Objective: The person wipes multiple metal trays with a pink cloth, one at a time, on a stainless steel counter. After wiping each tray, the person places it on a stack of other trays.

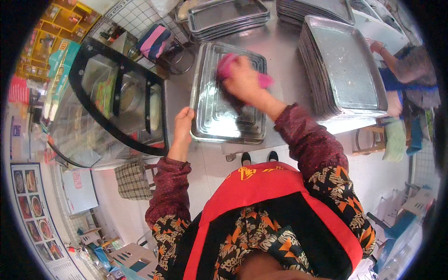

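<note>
A shiny rectangular metal tray [210, 105] with stepped, ridged contours lies on a stainless steel table [285, 45] in front of me. My left hand [183, 126] grips its left rim near the corner closest to me, thumb on the edge. Pressed to the tray's upper right part is a bright pink cloth [226, 66], bunched under my right hand [243, 84]. That hand is blurred, and its fingers are partly hidden by the cloth. Light glares off the tray's near half.
A tall stack of metal trays [350, 66] stands to the right. More stacked trays [229, 15] and another pile [315, 8] sit at the back. A glass display case [120, 91] borders the left. Another person's forearm [393, 64] shows at far right.
</note>
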Motion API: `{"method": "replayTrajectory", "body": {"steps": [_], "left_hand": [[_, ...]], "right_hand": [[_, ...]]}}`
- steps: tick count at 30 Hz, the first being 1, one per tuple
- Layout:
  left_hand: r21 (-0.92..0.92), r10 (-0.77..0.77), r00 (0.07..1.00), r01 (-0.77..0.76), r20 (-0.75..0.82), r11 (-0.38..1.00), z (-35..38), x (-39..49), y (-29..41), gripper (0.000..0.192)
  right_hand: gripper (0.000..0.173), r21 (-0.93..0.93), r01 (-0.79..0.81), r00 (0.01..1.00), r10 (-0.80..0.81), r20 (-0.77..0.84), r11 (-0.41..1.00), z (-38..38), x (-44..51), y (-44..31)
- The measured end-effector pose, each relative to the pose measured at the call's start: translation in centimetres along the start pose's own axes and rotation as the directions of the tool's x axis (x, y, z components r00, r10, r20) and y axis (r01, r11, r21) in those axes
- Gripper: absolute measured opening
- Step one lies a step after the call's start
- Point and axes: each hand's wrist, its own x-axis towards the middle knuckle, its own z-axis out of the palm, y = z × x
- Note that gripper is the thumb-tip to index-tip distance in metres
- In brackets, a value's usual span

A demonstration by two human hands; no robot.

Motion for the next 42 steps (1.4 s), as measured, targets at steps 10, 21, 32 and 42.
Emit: {"method": "replayTrajectory", "body": {"steps": [10,21,32,42], "left_hand": [[0.327,0.246,0.942,-0.163,-0.23,0.931,1.1,-1.6,-2.9,0.028],[0.337,0.253,0.931,-0.158,-0.262,0.928,1.2,-0.1,-6.9,0.027],[-0.209,-0.053,0.991,0.025,-0.127,0.978,2.9,3.7,-4.3,0.03],[-0.094,-0.043,0.987,0.029,-0.158,0.995,-0.4,6.8,-5.3,0.021]], "right_hand": [[0.03,-0.052,-0.152,0.988,0.151,-0.023,0.987,2.9,7.1,3.6],[0.033,-0.446,-0.409,0.912,0.368,-0.181,0.796,-1.0,1.4,16.3],[0.029,0.085,0.322,0.919,-0.333,0.209,0.943,3.6,4.4,0.1],[0.028,0.298,0.508,0.627,-0.585,0.515,0.808,-1.2,-11.8,1.8]]}}
